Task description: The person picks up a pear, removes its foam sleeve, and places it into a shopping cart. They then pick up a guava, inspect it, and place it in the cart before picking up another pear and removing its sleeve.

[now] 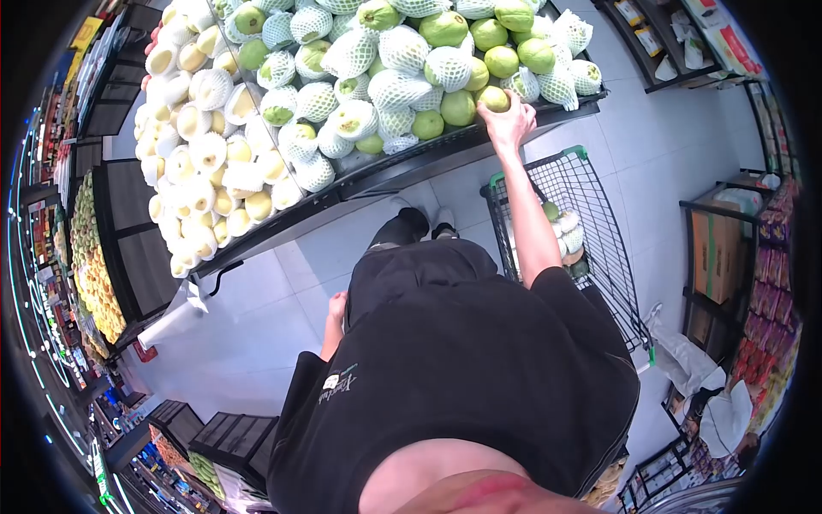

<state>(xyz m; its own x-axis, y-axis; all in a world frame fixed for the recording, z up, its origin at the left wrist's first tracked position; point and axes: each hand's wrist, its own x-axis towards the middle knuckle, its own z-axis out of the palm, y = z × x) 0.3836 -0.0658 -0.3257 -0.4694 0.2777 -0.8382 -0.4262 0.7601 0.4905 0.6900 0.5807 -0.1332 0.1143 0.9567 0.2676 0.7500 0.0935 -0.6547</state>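
Note:
At the right end of the fruit display, my right hand (509, 122) is closed round a green round fruit (493, 98). Around it lie more green fruits (456, 108), many of them in white foam nets (400, 49). Pale yellow fruits in white foam (208, 151) fill the left part of the display. My left hand (338, 305) hangs low beside my left hip, partly hidden by my clothes, so its fingers are hard to make out.
A shopping cart (599, 214) with some netted produce stands by my right side. The display's black front edge (342, 193) runs before me. A person in light clothing (723, 420) is at the lower right, near shelves with a cardboard box (717, 257).

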